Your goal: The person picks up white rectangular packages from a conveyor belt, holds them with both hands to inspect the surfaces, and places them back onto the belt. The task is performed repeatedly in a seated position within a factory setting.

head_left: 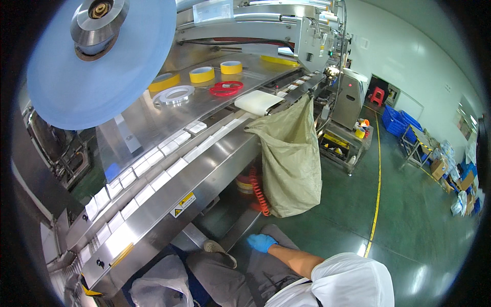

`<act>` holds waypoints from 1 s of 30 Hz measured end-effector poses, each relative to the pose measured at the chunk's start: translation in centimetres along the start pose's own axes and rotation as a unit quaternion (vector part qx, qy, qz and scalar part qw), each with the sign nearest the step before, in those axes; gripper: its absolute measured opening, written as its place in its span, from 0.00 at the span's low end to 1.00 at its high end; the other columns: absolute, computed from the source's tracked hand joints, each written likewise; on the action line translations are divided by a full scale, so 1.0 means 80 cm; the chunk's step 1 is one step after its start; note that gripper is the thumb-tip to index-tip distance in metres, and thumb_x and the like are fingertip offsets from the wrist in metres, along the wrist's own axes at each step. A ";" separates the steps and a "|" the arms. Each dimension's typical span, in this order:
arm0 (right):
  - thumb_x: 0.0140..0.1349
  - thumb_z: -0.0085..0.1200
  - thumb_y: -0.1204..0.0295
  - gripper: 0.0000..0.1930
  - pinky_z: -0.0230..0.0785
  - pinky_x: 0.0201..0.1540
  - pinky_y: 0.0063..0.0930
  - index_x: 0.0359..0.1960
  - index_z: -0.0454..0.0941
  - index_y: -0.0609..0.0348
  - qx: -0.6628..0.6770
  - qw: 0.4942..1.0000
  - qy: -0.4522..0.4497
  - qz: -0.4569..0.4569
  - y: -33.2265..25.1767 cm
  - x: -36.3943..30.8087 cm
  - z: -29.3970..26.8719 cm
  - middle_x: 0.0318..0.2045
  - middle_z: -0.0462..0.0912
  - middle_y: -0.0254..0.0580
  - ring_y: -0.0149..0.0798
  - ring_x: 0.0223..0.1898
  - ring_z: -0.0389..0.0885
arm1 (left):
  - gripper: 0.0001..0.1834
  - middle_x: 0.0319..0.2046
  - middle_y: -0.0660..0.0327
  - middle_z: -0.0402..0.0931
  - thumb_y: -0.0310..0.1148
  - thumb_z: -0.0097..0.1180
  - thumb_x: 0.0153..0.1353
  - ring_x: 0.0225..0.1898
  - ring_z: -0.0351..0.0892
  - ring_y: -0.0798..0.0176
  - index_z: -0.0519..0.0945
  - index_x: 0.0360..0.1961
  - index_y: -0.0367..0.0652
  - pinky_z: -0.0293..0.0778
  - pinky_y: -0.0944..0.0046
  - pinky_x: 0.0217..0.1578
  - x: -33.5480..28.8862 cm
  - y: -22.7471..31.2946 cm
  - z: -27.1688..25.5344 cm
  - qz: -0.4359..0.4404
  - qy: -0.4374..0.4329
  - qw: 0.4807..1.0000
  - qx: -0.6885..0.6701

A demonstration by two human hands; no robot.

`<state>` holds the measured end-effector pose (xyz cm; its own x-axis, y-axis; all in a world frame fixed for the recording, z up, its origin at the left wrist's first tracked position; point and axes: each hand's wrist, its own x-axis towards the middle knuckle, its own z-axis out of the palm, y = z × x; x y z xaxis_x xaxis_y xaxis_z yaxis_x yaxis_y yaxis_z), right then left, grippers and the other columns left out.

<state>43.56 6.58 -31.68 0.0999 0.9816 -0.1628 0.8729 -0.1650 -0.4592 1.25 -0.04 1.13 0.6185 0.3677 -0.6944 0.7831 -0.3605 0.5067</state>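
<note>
Green floor and a pale wall fill the right side of the head view, where I can see blue bins and a red stool far off. A yellow line runs along the floor. Near the bottom, the right hand wears a blue glove and rests on the grey trouser leg, close to the knee. From where I sit, I cannot tell if its fingers are curled or flat. The left hand is out of my view, so I cannot tell about its fingers either. The trouser leg is low in the middle, beside the white sleeve. Just above the hand hangs a big tan bag, with a curly orange hose by its left side. Up and to the left, I see two rows of little white packs lying along a long metal machine. Behind them is a shiny table with yellow tape rolls on it. A huge blue roll covers the top left. At the bottom left is a crumpled clear bag.
</note>
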 end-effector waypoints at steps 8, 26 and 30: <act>0.69 0.37 0.56 0.18 0.72 0.46 0.54 0.46 0.74 0.55 0.017 1.000 -0.022 0.010 -0.015 -0.003 -0.018 0.44 0.80 0.56 0.62 0.42 0.79 | 0.28 0.55 0.43 0.74 0.52 0.45 0.67 0.57 0.72 0.41 0.76 0.55 0.38 0.66 0.52 0.59 -0.004 -0.004 0.017 0.003 0.005 1.000 0.009; 0.69 0.40 0.61 0.14 0.74 0.39 0.52 0.42 0.74 0.56 -0.006 0.999 0.037 -0.035 0.002 -0.009 -0.012 0.37 0.80 0.52 0.59 0.36 0.81 | 0.28 0.56 0.44 0.73 0.51 0.44 0.68 0.59 0.71 0.42 0.75 0.57 0.38 0.65 0.52 0.61 0.000 -0.006 0.023 0.015 -0.003 1.000 0.027; 0.70 0.36 0.55 0.20 0.72 0.47 0.54 0.46 0.74 0.56 0.025 0.999 -0.017 0.016 -0.010 -0.009 -0.027 0.45 0.80 0.55 0.61 0.43 0.80 | 0.28 0.57 0.44 0.73 0.51 0.44 0.68 0.59 0.71 0.42 0.75 0.57 0.38 0.65 0.53 0.61 0.000 -0.006 0.021 0.011 -0.004 1.000 0.020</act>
<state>43.79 6.19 -29.32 0.1110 0.9720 -0.2070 0.8443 -0.2021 -0.4964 0.75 -1.30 0.08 0.6342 0.3531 -0.6878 0.7666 -0.4029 0.5000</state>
